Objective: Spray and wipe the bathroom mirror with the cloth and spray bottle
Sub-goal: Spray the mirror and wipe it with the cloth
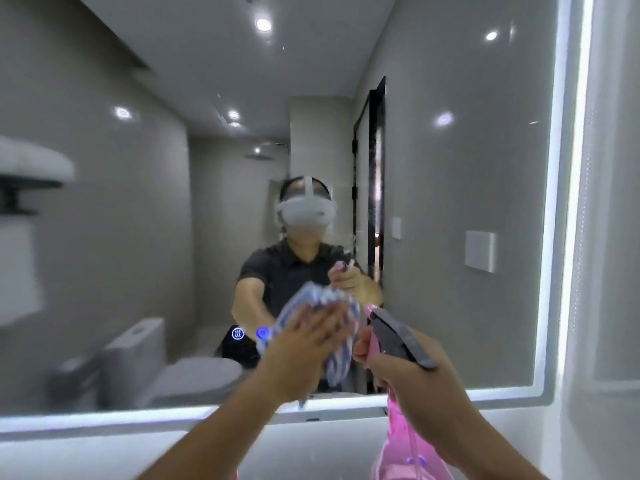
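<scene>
Striped blue-and-white cloth [332, 327] is being pressed flat-handed by the left hand [304, 344] near the mirror [450, 202]'s bottom edge; the right hand [412, 382] is gripping the pink spray bottle [398, 341].

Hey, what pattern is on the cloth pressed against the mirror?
Blue and white stripes on the cloth, seen best in the head view under the left hand.

The mirror [450, 202] is smooth, glossy glass with a frosted band along its lit edge. The cloth [332, 362] is soft, matt, rumpled fabric (blur hides the weave). The spray bottle [398, 441] has a translucent pink plastic body and a matt grey plastic head. The worktop [104, 455] looks smooth, pale and faintly glossy.
</scene>
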A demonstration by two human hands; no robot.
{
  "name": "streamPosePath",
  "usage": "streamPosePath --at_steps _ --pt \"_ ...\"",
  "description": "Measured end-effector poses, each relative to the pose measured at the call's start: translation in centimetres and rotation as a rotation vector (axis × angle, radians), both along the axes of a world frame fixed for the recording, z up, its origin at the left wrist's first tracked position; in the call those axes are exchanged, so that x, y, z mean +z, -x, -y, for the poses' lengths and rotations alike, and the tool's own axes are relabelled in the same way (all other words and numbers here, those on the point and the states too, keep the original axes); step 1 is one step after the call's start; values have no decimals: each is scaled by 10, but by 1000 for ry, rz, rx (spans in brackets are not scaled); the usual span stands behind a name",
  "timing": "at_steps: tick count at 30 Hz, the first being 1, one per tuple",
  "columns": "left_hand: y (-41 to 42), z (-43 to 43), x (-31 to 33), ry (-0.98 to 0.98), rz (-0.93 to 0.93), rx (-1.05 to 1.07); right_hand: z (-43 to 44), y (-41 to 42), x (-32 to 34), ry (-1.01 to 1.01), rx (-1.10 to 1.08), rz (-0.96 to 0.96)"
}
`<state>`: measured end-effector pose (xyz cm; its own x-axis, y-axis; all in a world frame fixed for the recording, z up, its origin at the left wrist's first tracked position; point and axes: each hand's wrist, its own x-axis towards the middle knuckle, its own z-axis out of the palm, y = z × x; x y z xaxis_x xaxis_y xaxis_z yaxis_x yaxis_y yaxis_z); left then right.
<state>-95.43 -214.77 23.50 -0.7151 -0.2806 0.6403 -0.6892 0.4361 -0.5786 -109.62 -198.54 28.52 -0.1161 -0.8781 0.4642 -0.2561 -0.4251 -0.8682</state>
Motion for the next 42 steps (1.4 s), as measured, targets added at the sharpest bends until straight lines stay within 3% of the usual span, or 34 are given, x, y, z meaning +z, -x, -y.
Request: streamPosePath --at_steps 5,9,11,14,16,18,24,30,33,37,39,40,42 --pt "-6 20 140 96 -354 94 2 -4 7 25 -20 -71" --pt "10 14 114 54 -490 40 3 -8 4 4 -48 -47" --pt "22 10 63 84 -343 -21 5 -10 1 -6 -30 -27" --pt "20 0 14 89 21 -104 3 -11 -1 -7 -6 10" --pt "9 1 24 76 186 -94 -1 -8 0 -8 -41 -10" --pt "-4 7 58 126 232 -85 -6 0 6 23 -65 -8" --pt "-56 22 173 176 -331 70 -7 16 42 92 -150 -73" --pt "1 17 189 62 -595 81 4 22 27 78 -146 33" --pt "42 14 147 83 -399 10 11 25 13 52 -141 102" --pt "44 -3 32 4 234 -81 11 29 7 29 -126 93" --pt "32 -2 29 -11 484 -62 7 34 8 22 -116 75" --pt "26 4 45 3 533 -87 6 38 8 23 -109 71" --pt "19 17 98 119 353 -133 3 45 8 38 -121 48"
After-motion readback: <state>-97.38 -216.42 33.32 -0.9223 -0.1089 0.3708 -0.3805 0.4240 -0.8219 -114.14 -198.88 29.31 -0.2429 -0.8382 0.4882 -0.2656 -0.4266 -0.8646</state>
